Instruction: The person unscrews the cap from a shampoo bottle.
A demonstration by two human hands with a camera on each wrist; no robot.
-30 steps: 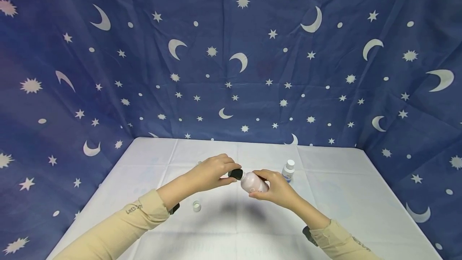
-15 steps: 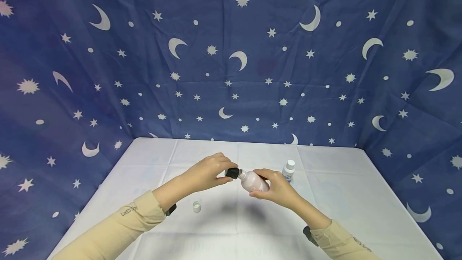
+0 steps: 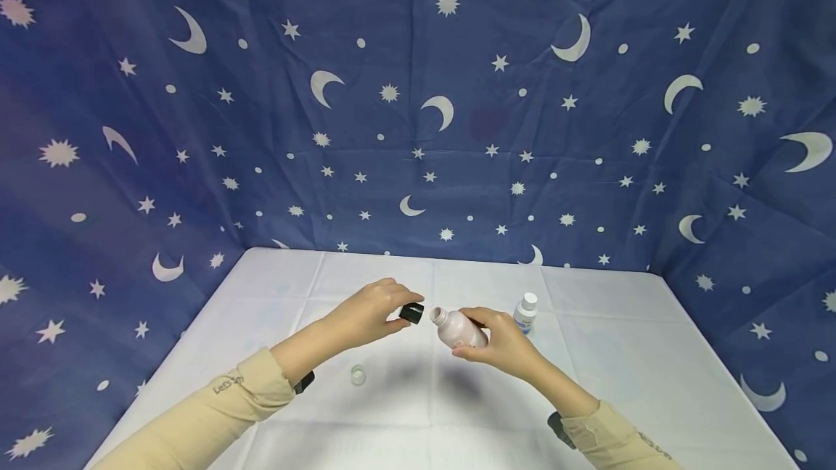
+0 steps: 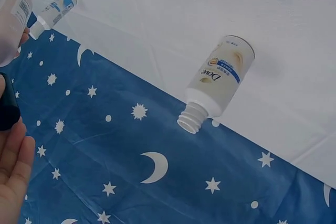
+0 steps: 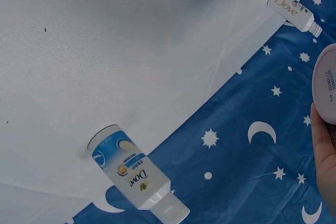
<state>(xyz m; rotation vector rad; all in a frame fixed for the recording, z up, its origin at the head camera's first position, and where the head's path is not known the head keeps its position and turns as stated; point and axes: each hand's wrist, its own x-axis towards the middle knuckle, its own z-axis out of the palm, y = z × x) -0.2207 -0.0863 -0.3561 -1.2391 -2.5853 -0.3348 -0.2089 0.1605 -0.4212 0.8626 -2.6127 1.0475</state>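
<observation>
Between thumb and fingers, my left hand [image 3: 369, 314] pinches a black cap [image 3: 411, 312]. Just to its right, my right hand [image 3: 499, 339] grips a pale pink bottle [image 3: 460, 331], tilted with its bare mouth toward the cap; a small gap parts the two. Both are above the table. In the left wrist view the cap [image 4: 9, 106] sits at the left edge, below the pink bottle [image 4: 11, 22]. The right wrist view shows the printed base of the pink bottle [image 5: 326, 85] and some fingers [image 5: 321, 140].
A white bottle [image 3: 525, 312] with a white cap stands behind my right hand. An uncapped white Dove bottle [image 4: 219, 80] stands beyond my left hand, hidden in the head view. One small clear cap [image 3: 358, 374] lies on the white-covered table [image 3: 366, 426]. Blue starry cloth [image 3: 418, 129] hangs behind.
My left hand has drawn the black cap off the pink bottle and moved it slightly left, baring the bottle's mouth. The right hand has stayed nearly still.
</observation>
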